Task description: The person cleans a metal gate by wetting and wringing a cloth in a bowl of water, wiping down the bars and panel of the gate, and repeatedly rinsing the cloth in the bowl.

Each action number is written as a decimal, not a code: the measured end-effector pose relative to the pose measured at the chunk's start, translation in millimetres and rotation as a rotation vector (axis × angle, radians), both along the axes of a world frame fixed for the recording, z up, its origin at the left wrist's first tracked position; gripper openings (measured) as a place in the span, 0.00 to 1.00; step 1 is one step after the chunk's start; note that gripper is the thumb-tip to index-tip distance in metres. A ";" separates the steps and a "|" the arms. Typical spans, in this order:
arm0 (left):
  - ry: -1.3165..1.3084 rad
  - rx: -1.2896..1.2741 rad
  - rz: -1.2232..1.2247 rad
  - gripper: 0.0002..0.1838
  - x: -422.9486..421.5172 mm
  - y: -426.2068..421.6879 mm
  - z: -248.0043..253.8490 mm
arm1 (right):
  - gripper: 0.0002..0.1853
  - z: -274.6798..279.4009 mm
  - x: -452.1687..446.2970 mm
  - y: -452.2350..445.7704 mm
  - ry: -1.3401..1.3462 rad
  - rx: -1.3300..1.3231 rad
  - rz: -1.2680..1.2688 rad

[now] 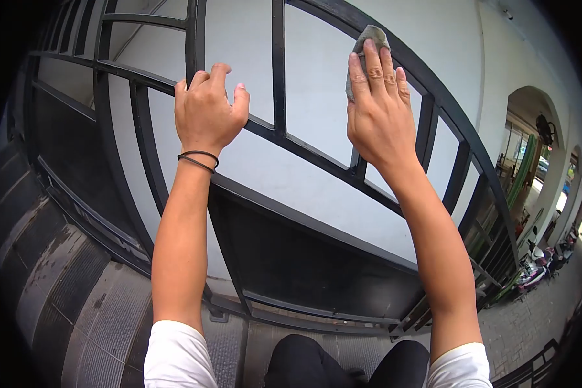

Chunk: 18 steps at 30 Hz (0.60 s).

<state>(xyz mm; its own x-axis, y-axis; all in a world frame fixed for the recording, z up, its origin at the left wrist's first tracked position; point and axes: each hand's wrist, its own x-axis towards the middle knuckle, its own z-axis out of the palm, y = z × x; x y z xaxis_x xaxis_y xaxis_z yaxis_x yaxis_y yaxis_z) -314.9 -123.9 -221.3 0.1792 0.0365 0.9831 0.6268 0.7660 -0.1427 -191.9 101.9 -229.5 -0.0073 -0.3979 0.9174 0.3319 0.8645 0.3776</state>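
A black metal railing point(317, 157) with upright and cross bars runs across the view. My left hand point(208, 111), with a dark band round the wrist, rests on its middle bar, fingers curled over it and thumb held apart. Higher up on the right, my right hand point(383, 115) lies over a grey cloth point(371, 35). Its fingers are stretched along the cloth, which covers part of an upright bar just below the curved top rail point(427, 81). The palm and the underside of the cloth are hidden.
Grey stone steps point(103, 304) lie at the lower left, beside the railing. Behind the bars stands a white wall point(239, 39). To the right are an arched opening point(530, 103), parked motorbikes point(538, 265) and a paved floor point(530, 317).
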 end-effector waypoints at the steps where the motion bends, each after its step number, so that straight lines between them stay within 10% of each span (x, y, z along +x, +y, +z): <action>1: 0.020 -0.010 0.014 0.13 -3.7 0.0 -1.1 | 0.24 -5.9 0.8 4.9 0.009 0.007 0.001; 6: 0.041 -0.019 0.020 0.12 -5.8 -1.7 -2.7 | 0.17 -28.7 25.5 12.2 -0.506 0.239 -0.229; 13: 0.030 -0.018 0.016 0.14 -2.7 -1.7 -3.3 | 0.12 62.9 21.7 20.2 -0.252 0.524 -0.510; 18: 0.051 -0.022 0.019 0.12 -4.4 -1.9 -4.4 | 0.14 -15.8 31.2 5.2 -0.702 0.322 -0.053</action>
